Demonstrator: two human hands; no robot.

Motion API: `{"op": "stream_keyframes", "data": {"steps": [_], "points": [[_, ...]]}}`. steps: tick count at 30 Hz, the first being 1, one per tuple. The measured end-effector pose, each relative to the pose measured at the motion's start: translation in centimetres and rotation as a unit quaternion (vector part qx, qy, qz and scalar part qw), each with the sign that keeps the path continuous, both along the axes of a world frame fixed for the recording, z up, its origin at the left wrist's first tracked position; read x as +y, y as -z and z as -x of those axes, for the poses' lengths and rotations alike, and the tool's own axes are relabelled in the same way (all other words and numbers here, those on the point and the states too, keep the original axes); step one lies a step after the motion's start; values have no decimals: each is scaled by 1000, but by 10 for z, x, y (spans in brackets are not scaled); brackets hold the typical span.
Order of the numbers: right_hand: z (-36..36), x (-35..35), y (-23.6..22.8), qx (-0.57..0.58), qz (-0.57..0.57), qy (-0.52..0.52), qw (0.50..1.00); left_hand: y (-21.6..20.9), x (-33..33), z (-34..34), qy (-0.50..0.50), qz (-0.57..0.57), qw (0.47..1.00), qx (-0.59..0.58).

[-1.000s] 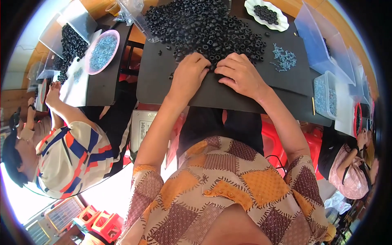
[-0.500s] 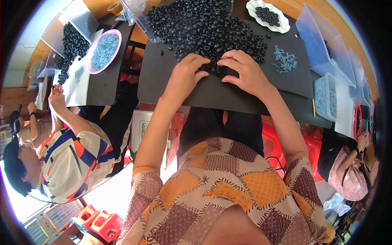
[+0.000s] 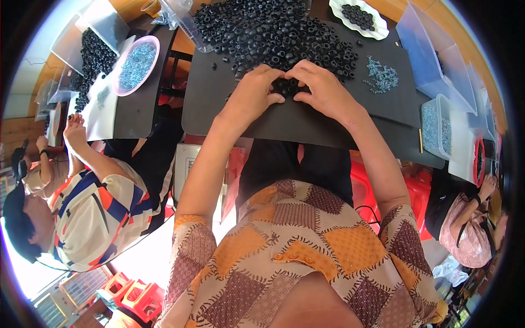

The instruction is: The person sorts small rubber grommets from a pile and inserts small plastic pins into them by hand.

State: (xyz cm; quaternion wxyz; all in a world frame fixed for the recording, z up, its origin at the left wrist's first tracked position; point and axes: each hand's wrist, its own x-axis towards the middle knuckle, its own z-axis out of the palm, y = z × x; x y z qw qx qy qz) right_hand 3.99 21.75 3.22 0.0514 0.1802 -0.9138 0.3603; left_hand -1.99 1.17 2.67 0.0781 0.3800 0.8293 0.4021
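Note:
A big heap of small black hollow ring-like parts [image 3: 273, 33] covers the far middle of the dark table [image 3: 306, 128]. At its near edge my left hand [image 3: 254, 94] and my right hand [image 3: 324, 92] face each other, fingers bent and thumbs apart from them. Between them a few black parts [image 3: 288, 86] are cupped on the tabletop. The index fingertips nearly meet on the far side of these parts. Neither hand visibly lifts anything; the outer fingertips are partly hidden.
Small clear bluish pieces [image 3: 382, 75] lie right of the heap, below a white scalloped dish [image 3: 378, 30] of black parts. Clear bins [image 3: 432, 65] stand at the right. At the left, a co-worker [image 3: 98, 213] sits by a pink-rimmed plate [image 3: 157, 49]; another person [image 3: 465, 229] is at the right.
Both hands have moved slightly away from me and closer together, so the gap between the fingertips has narrowed around the black parts. The view has shifted a little.

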Motion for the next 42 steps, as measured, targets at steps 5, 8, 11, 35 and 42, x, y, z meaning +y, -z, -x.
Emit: {"op": "stream_keyframes", "data": {"steps": [5, 8, 11, 35, 42], "points": [[0, -4, 2, -26, 21, 0, 999, -1, 5, -1, -14, 22, 1000, 9], [-4, -3, 12, 3, 11, 13, 1000, -2, 7, -2, -10, 19, 1000, -4], [-5, -6, 16, 26, -2, 39, 999, 0, 10, -3, -10, 7, 1000, -16], [-5, -2, 20, 98, 33, 58, 993, -2, 21, -5, -28, 11, 998, -47], [-7, -7, 23, 135, -3, 50, 990, 0, 21, -9, -45, 4, 998, -42]]}}
